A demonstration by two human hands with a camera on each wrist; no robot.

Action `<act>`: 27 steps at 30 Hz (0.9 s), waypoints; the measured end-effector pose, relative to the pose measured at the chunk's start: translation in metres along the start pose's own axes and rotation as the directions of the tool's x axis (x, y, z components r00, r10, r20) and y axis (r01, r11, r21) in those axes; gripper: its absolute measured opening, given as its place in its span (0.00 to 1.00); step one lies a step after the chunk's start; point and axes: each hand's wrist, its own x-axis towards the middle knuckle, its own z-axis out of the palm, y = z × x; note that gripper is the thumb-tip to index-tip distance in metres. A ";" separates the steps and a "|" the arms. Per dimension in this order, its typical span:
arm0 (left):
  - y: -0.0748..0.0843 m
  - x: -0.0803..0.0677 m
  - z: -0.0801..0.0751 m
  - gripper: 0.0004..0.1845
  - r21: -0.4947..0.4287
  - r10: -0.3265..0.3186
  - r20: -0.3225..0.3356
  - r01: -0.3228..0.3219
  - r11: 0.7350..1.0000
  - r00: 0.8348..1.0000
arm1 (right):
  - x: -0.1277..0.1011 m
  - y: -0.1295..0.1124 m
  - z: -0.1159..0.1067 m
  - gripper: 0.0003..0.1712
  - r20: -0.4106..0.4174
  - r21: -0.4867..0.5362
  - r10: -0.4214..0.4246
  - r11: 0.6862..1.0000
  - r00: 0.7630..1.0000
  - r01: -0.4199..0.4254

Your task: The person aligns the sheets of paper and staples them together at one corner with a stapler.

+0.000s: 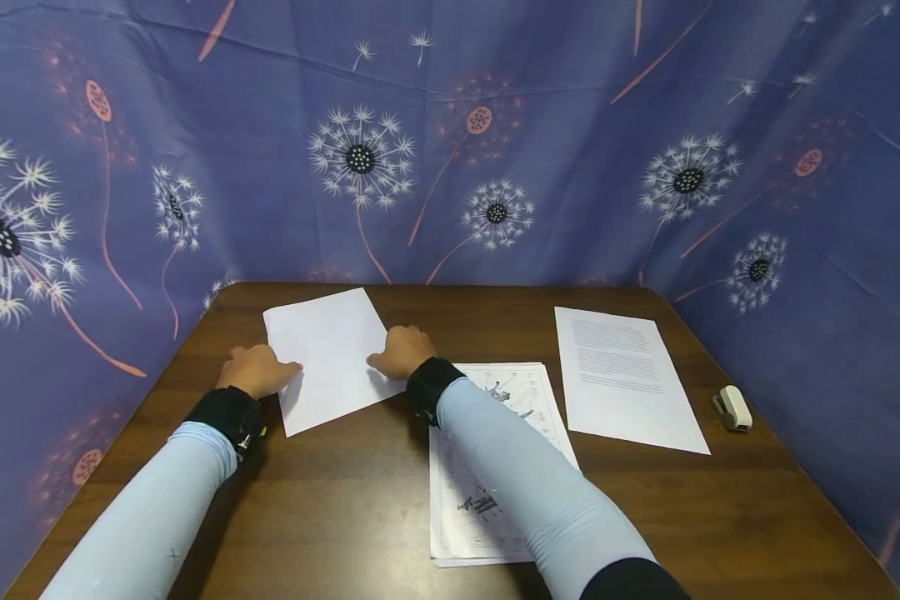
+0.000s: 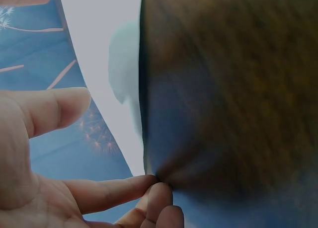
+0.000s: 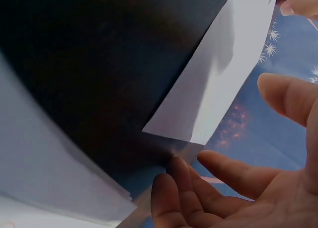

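Observation:
A blank white sheet (image 1: 330,358) lies slanted on the far left part of the brown table (image 1: 345,500). My left hand (image 1: 258,369) rests at its left edge, fingertips touching the table where the sheet (image 2: 99,39) ends, thumb (image 2: 54,111) apart. My right hand (image 1: 401,350) rests at the sheet's right edge. In the right wrist view its fingers (image 3: 179,188) are loosely bent by the corner of the sheet (image 3: 223,74), the thumb (image 3: 288,96) held off. Neither hand visibly pinches the paper.
A stack of printed sheets with drawings (image 1: 513,392) lies under my right forearm. A page of text (image 1: 622,379) lies to the right, and a small white stapler (image 1: 732,407) sits near the right edge. Blue dandelion-print cloth (image 1: 450,150) walls in the table.

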 end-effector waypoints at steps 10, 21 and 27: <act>0.011 0.001 -0.002 0.42 -0.020 -0.017 0.034 0.018 1.000 0.999 | 0.007 0.002 0.004 0.21 -0.025 0.016 0.002 1.000 1.000 -0.001; 0.010 0.007 0.002 0.41 -0.057 -0.027 0.029 0.028 0.998 0.999 | 0.002 -0.008 0.004 0.19 -0.052 -0.006 -0.015 1.000 0.999 0.014; 0.008 0.010 0.005 0.39 -0.067 0.002 -0.014 -0.003 0.998 1.000 | 0.007 -0.010 0.010 0.18 -0.069 -0.001 0.012 1.000 0.998 -0.012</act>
